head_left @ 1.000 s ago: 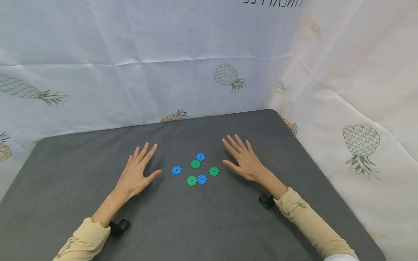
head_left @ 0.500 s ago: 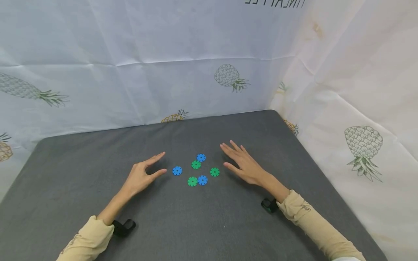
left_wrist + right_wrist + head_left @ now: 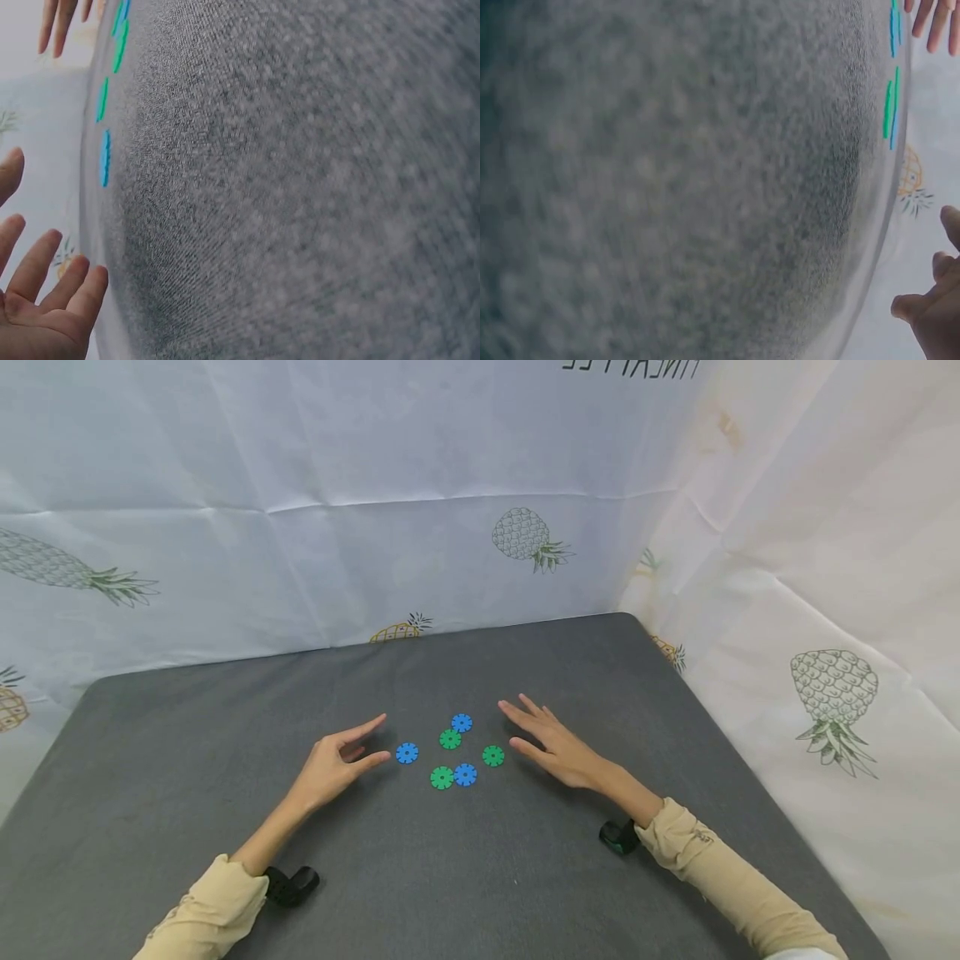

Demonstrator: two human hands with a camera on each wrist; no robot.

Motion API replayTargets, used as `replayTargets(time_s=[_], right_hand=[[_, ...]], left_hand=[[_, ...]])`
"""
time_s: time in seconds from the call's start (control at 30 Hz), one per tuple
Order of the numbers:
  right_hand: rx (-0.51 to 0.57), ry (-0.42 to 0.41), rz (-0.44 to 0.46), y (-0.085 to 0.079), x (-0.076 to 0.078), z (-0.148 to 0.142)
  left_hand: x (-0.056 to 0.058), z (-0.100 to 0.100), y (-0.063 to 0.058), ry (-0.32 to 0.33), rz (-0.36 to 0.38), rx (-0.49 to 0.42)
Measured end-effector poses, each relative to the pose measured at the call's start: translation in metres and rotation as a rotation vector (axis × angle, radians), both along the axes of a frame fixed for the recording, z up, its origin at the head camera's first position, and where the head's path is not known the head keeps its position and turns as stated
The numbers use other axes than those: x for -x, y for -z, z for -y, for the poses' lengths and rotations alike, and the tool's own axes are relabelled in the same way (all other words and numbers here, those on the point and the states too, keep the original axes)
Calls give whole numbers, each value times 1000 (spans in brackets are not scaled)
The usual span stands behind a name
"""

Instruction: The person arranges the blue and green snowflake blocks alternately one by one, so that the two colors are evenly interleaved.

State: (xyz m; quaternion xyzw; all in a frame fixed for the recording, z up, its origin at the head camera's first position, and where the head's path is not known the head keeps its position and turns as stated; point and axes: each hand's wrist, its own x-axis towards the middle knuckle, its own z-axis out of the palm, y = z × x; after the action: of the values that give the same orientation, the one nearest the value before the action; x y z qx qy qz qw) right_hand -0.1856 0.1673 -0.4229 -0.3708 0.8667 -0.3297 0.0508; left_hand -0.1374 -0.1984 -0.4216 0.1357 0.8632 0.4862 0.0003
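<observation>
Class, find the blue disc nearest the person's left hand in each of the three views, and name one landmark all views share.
Head: blue disc, centre, just right of the left hand.
Left wrist: thin blue sliver, left edge, above the fingers.
Right wrist: cannot tell which blue sliver it is.
Shared landmark: grey mat.

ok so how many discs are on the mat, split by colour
blue discs: 3
green discs: 3
total: 6, all lying flat on the grey mat between the two hands, none held
</observation>
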Motion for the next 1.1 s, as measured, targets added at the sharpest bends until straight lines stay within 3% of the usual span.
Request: replayTargets(time_s=[0.3,0.6,0.87,1.1], right_hand=[[37,-17,102,1,-3,4],[146,-126,152,4,0,5],[230,-123,265,5,4,4],[231,-125,310,5,5,4]], left_hand=[[3,-2,3,26,64,-63],[6,-5,6,76,93,-139],[7,-6,10,94,75,-130],[8,-8,10,104,80,-124]])
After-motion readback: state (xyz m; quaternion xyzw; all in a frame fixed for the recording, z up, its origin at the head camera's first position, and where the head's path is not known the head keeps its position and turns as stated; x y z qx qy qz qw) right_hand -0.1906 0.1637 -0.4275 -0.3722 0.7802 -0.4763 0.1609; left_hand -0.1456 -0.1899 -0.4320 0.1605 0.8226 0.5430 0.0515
